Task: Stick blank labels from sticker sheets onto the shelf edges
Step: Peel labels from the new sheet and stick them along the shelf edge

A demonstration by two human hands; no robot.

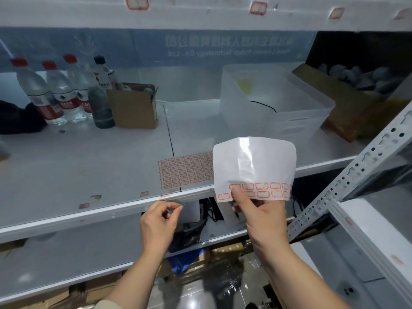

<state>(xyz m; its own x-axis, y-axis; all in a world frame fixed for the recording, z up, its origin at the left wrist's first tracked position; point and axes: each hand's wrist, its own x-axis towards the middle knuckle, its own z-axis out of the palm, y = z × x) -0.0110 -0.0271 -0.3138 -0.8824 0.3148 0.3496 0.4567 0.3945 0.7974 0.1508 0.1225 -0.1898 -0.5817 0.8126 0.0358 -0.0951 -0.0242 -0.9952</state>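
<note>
My right hand (258,215) holds up a glossy sticker sheet (254,168), mostly bare backing, with two rows of red-bordered blank labels along its bottom edge; my thumb rests on one label. My left hand (159,221) is just below the middle shelf edge (124,210), thumb and forefinger pinched together; what they pinch is too small to tell. A second, full sticker sheet (185,170) lies flat on the shelf near the edge. Several small labels are stuck along that shelf's front (83,205) and on the upper shelf edge (137,2).
Water bottles (51,92), a dark bottle and an open cardboard box (133,105) stand at the back left. A translucent plastic bin (274,101) and a brown box are at the right. A perforated metal upright (356,175) slants across the right side.
</note>
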